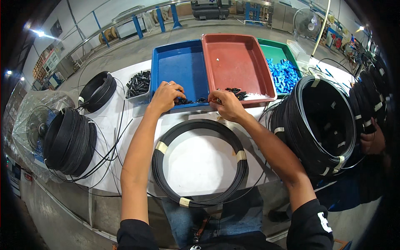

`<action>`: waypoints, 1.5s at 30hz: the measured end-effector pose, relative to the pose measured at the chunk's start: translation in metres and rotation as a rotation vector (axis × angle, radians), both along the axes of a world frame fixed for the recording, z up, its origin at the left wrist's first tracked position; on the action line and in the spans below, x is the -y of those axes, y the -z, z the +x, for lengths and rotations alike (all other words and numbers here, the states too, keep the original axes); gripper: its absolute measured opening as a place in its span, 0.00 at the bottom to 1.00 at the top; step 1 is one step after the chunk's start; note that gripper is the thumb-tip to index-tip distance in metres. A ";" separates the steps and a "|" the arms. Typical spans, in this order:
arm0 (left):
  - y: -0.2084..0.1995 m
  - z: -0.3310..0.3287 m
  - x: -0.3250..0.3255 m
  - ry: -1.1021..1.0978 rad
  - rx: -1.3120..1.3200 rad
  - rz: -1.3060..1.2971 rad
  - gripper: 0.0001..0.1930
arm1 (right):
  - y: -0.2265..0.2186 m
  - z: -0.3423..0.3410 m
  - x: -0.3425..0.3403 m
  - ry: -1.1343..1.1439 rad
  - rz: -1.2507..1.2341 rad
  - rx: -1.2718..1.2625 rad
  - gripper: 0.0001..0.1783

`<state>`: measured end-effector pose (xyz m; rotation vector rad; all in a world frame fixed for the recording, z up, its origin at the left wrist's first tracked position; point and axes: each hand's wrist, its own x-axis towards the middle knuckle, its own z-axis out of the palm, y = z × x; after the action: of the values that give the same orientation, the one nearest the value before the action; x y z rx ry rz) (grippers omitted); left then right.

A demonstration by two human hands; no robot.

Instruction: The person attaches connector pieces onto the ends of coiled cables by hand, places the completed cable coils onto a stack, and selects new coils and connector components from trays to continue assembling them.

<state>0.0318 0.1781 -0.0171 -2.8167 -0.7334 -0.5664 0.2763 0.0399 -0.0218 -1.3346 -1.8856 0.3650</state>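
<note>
We have our left hand (166, 96) pinching among the small black parts (189, 100) along the blue tray's (179, 66) near edge, just right of its fingertips, while our right hand (227, 105) nips a tiny piece we cannot identify

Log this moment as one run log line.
left hand in blue tray, on small black parts | right hand at red tray edge | taped black cable coil on table
</note>
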 end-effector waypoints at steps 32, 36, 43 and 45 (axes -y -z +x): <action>0.016 -0.029 0.048 0.093 0.802 -0.802 0.09 | -0.015 -0.033 -0.038 -0.402 -0.340 -0.247 0.11; 0.027 -0.034 0.047 0.195 0.924 -0.849 0.10 | -0.018 -0.043 -0.037 -0.378 -0.300 -0.213 0.11; 0.029 -0.034 0.048 0.260 0.971 -0.813 0.11 | -0.002 -0.034 -0.047 -0.424 -0.258 -0.283 0.09; 0.030 -0.035 0.049 0.255 0.962 -0.791 0.11 | 0.000 -0.032 -0.048 -0.422 -0.321 -0.338 0.08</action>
<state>-0.0032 0.1288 -0.0471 -3.2317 -0.8555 -2.1806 0.2448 0.0883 -0.0217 -0.9779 -1.8554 1.0774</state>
